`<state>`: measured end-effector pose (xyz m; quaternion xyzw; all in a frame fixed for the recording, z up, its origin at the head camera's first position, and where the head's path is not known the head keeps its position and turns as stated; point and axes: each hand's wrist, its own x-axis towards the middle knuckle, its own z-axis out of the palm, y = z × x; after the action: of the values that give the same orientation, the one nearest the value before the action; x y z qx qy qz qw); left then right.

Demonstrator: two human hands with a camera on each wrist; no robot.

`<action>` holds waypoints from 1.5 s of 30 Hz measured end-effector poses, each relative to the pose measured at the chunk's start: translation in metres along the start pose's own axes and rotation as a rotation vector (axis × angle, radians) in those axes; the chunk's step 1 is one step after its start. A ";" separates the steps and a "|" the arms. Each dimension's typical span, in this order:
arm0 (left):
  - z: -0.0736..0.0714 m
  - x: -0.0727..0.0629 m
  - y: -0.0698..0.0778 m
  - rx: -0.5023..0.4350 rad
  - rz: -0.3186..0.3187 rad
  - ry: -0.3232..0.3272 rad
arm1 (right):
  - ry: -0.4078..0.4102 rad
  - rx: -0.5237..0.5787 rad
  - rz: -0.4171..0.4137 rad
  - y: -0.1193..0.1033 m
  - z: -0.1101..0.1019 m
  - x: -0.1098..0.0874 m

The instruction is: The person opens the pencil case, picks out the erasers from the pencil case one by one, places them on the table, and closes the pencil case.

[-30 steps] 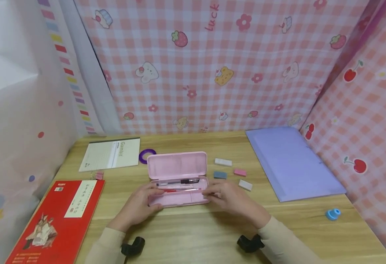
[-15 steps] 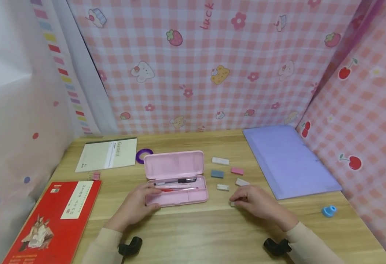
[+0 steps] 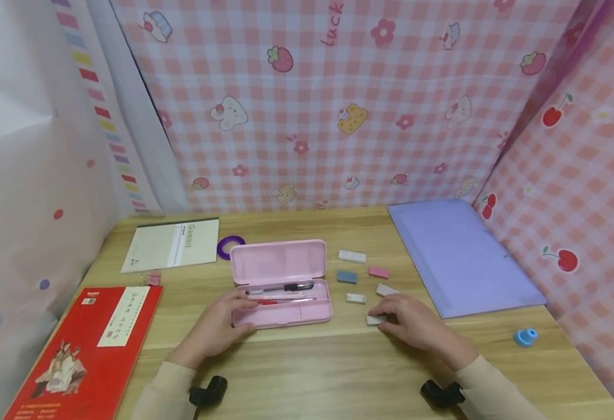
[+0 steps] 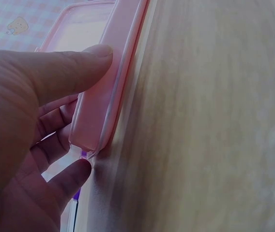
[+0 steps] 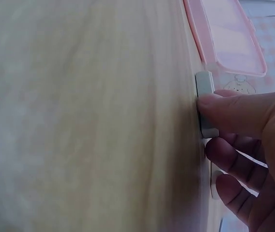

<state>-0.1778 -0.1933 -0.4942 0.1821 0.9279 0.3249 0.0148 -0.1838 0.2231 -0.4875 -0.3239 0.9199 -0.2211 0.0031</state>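
Note:
A pink pencil case (image 3: 286,324) stands with its lid up on the wooden table. Inside lie a black-capped pen (image 3: 298,286) and a red pen (image 3: 267,302). My left hand (image 3: 221,326) grips the case's left end; in the left wrist view its thumb (image 4: 74,72) lies along the front wall. To the right of the case, my right hand (image 3: 409,324) pinches a white eraser (image 3: 374,320) at the table surface. The right wrist view has the thumb on this eraser (image 5: 205,79), with the index finger largely hidden behind it.
Several more erasers lie behind my right hand, among them a blue one (image 3: 346,277) and a pink one (image 3: 378,272). A purple folder (image 3: 464,256) and a blue stopper-shaped piece (image 3: 525,336) are on the right. Left are a red book (image 3: 83,356), a notebook (image 3: 170,245) and purple tape (image 3: 224,248).
My right hand has left the case's right end and moved right, to the white eraser on the table. More of that eraser shows now. The left hand stays on the case.

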 end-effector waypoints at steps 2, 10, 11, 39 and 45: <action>0.000 0.000 0.000 -0.001 -0.009 -0.003 | 0.009 0.010 0.008 0.000 0.001 0.000; 0.000 -0.001 0.002 -0.004 -0.025 -0.004 | 0.014 0.035 0.039 0.001 0.001 0.001; 0.000 -0.001 0.002 0.001 -0.023 -0.003 | 0.014 0.036 0.042 0.000 0.001 0.000; -0.061 0.043 0.017 0.108 -0.138 -0.061 | -0.046 0.229 0.207 -0.036 -0.017 0.119; -0.062 0.036 0.017 0.100 -0.109 -0.045 | -0.011 0.217 0.170 -0.041 -0.017 0.118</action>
<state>-0.2151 -0.2060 -0.4319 0.1392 0.9509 0.2729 0.0441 -0.2549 0.1309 -0.4392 -0.2439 0.9147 -0.3163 0.0619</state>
